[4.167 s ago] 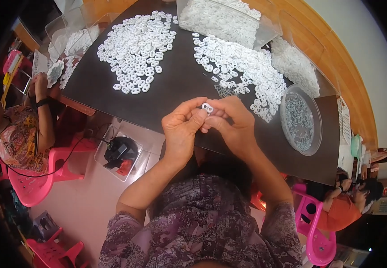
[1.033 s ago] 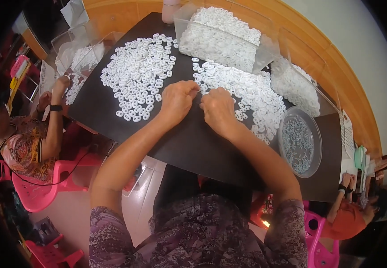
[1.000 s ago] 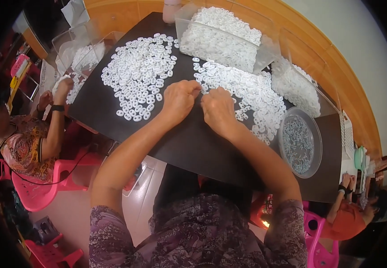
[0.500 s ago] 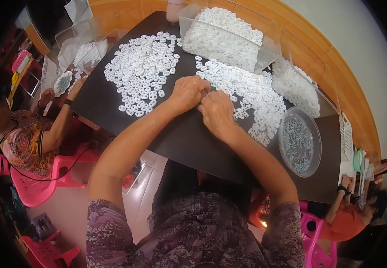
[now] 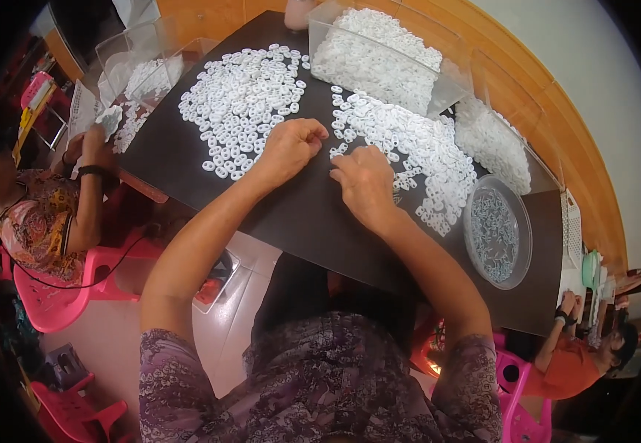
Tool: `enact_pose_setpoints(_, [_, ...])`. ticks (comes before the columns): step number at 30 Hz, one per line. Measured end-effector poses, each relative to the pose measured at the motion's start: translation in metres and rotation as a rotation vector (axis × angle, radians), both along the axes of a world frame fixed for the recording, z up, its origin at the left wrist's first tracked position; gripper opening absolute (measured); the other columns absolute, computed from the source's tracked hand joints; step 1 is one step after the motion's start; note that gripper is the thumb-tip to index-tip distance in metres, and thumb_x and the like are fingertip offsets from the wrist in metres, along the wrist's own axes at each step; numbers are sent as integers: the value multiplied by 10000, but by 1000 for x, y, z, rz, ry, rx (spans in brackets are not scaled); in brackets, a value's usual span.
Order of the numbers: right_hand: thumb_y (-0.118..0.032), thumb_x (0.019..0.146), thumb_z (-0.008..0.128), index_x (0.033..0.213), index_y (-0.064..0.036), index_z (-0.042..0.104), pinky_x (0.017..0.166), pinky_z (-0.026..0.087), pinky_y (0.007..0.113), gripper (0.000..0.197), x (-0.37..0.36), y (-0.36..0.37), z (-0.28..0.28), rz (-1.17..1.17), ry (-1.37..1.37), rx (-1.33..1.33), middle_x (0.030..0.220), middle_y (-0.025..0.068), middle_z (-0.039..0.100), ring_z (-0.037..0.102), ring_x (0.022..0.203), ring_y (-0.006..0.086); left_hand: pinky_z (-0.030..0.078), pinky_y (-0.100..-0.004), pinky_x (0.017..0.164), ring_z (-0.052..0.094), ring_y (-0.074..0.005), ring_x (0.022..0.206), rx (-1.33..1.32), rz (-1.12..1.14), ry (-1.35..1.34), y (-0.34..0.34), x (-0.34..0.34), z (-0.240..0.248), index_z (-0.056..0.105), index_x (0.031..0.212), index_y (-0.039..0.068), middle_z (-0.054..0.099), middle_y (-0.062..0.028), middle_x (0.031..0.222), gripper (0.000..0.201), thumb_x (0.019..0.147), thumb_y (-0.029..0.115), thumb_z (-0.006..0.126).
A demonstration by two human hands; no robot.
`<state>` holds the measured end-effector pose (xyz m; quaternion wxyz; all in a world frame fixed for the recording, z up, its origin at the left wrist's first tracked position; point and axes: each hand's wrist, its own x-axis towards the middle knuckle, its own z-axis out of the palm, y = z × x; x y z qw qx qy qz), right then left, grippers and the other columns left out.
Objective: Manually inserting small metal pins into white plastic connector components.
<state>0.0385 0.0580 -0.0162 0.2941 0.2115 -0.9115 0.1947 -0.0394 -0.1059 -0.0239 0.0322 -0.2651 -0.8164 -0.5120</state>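
Observation:
My left hand (image 5: 291, 150) hovers over the dark table (image 5: 291, 221), at the right edge of a heap of small white oval plastic pieces with two holes (image 5: 243, 103). Its fingers are curled together, and whatever they hold, if anything, is too small to make out. A short gap away, my right hand (image 5: 365, 181) has its fingers bent and pressed together beside the near-left edge of a second spread of white pieces (image 5: 409, 140). What lies in its fingertips is hidden.
Clear plastic bins (image 5: 379, 55) full of white pieces stand along the far side. A round clear tub (image 5: 499, 232) holds many small grey metal pieces. Co-workers sit at the left (image 5: 47, 214) and far right (image 5: 575, 358). Pink plastic chairs (image 5: 58, 299) stand on the floor.
My hands, together half a second ago, have come apart; the left moved left. The co-worker at the left has drawn their hands together around a pale dish.

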Motion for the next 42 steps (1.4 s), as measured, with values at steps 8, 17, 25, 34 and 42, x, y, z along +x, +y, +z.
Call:
enact_pose_setpoints(8, [-27,689,652,743,-37,568,642,396,400,101,-2,-4,1,82,47,155,728,106,499,486,717,294,479,-290,661,617,-192,722,-123,37,184,0,11,1,650,927,40,642,-83,806,190,742,20,612])
enact_pose_setpoints(17, [-11,702,649,763,-48,551,601,407,404,121,42,10,3,70,32,-33,718,93,521,504,685,308,442,-419,673,570,-311,767,-313,9,358,24,14,3,604,696,71,562,-124,749,108,696,144,684])
enact_pose_setpoints(25, [-39,757,648,798,-47,584,567,429,350,77,55,29,12,-93,-65,-286,697,101,551,541,613,247,440,-420,688,584,-322,794,-324,-22,134,31,14,18,580,712,36,600,-132,785,181,711,176,695])
enact_pose_setpoints(34, [-46,816,610,947,-18,611,590,428,236,133,49,33,8,-69,-259,-544,724,28,559,524,650,86,442,-286,588,562,-137,614,-4,-37,-138,29,0,4,643,826,29,616,-52,676,92,738,57,638])
enact_pose_setpoints(42, [-44,824,578,979,-15,628,614,435,239,166,25,24,17,-114,-340,-572,755,38,593,539,667,99,445,-284,561,575,-143,573,131,52,-136,38,25,8,623,767,24,623,-58,651,49,735,58,637])
